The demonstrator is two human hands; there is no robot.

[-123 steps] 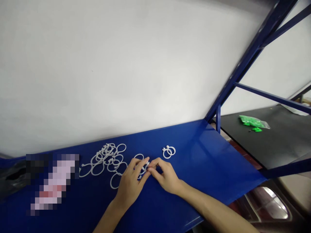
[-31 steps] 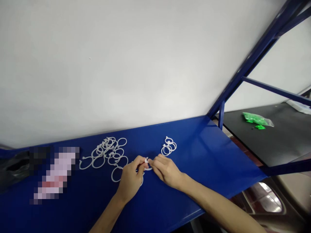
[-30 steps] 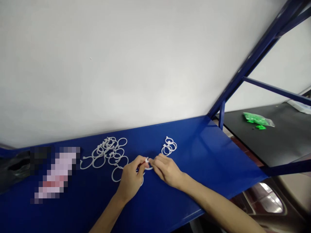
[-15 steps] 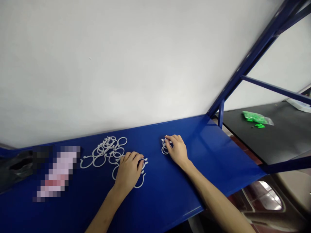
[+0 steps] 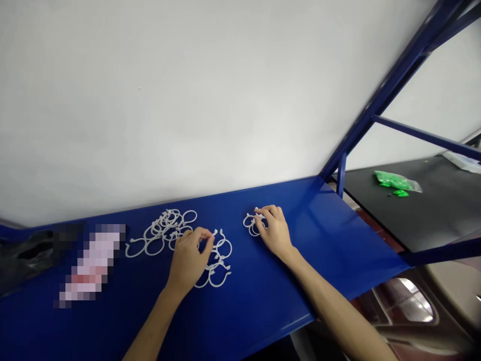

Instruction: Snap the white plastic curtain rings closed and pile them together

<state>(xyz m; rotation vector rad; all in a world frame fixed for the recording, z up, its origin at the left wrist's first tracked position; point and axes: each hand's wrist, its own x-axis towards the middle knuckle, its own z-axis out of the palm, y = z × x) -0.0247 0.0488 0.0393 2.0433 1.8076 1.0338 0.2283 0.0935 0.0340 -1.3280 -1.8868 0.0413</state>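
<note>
With thumb and forefinger pinched together, my left hand [image 5: 190, 258] grips a white open ring with knobbed ends, like a shower curtain ring; most of it is hidden behind the fingers. Just right of and below that hand, several loose curtain rings [image 5: 220, 273] lie on the blue shelf. A tangled pile of the same rings [image 5: 163, 228] spreads behind and left of it. Further right, my right hand [image 5: 274, 228] has its fingers curled around a small bunch of curtain rings [image 5: 248, 221], which shows at the fingertips and partly under the palm.
The blue metal shelf [image 5: 285, 296] runs along a white wall. At the left lie a black plastic bag [image 5: 26, 255] and a blurred-out pink item [image 5: 90, 265]. A blue frame post [image 5: 379, 95] rises at the right, beside a black table [image 5: 406, 215] with a bag of green pieces [image 5: 398, 181].
My left hand has drawn back slightly left and up, closing into a pinch and uncovering rings beneath it. The rings at my right hand stick out further left.
</note>
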